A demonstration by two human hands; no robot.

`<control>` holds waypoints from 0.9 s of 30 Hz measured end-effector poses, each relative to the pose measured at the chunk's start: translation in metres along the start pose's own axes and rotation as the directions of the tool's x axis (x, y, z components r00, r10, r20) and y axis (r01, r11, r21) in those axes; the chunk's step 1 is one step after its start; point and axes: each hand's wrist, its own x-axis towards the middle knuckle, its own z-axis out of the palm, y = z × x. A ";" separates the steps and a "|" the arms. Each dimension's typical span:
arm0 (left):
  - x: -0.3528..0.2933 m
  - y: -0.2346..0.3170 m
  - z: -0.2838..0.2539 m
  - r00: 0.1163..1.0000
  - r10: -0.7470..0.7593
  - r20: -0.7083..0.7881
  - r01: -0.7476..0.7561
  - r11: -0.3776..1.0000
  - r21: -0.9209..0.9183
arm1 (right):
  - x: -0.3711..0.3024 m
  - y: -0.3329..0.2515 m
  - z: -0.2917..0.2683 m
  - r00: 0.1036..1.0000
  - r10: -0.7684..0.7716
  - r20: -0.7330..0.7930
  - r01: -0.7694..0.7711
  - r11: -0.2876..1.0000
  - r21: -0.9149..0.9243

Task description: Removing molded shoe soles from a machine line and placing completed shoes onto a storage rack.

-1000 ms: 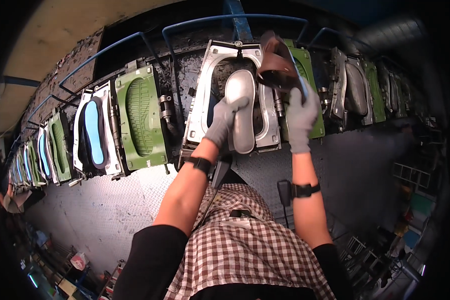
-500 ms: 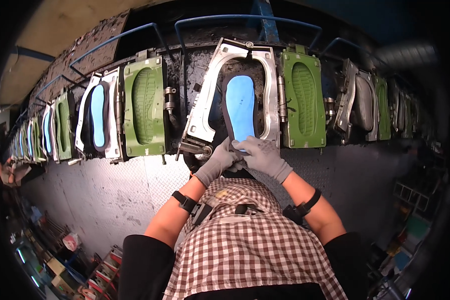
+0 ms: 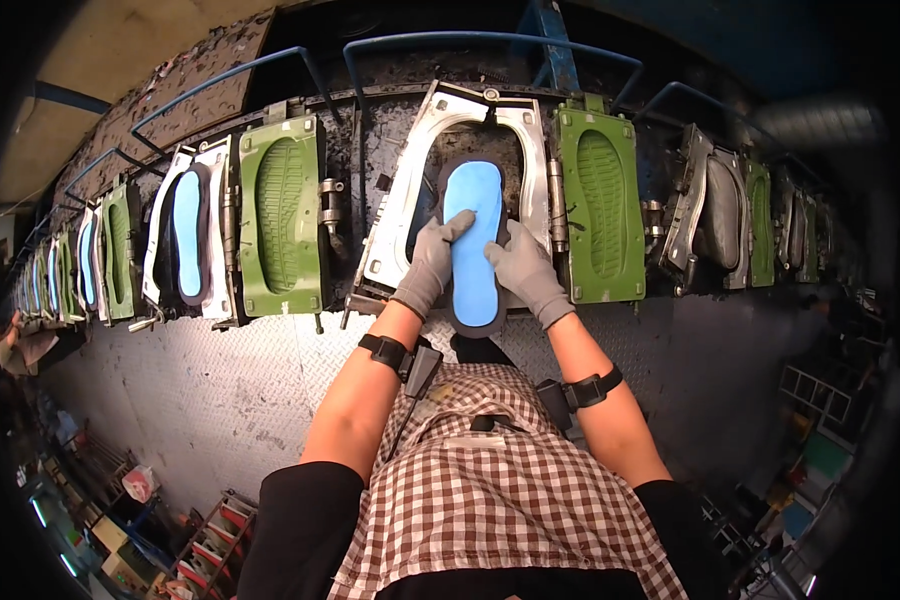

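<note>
Both my hands, in grey gloves, grip a shoe sole with a blue top and a dark rim. My left hand clasps its left side, thumb lying on the blue face. On the opposite side my right hand closes round the edge, thumb at the blue surface; the fingers beneath are hidden. Behind the sole stands an opened silver mold frame with a sole-shaped opening, and the sole's near end reaches past its lower edge. Hinged to its right is a green mold plate with a tread pattern.
To the left are another green plate and a silver mold bearing a blue-topped sole. More molds run along both sides. Blue rails arch behind. A metal tread-plate floor spreads below; a rack stands at lower left.
The sole has come nearer to me. My hands have shifted from its near end up to its two sides, farther apart.
</note>
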 end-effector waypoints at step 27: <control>-0.002 -0.061 0.070 0.771 0.543 0.333 -0.271 -0.194 0.943 | 0.085 -0.100 -0.018 0.528 -0.637 0.562 0.805 0.166 -0.569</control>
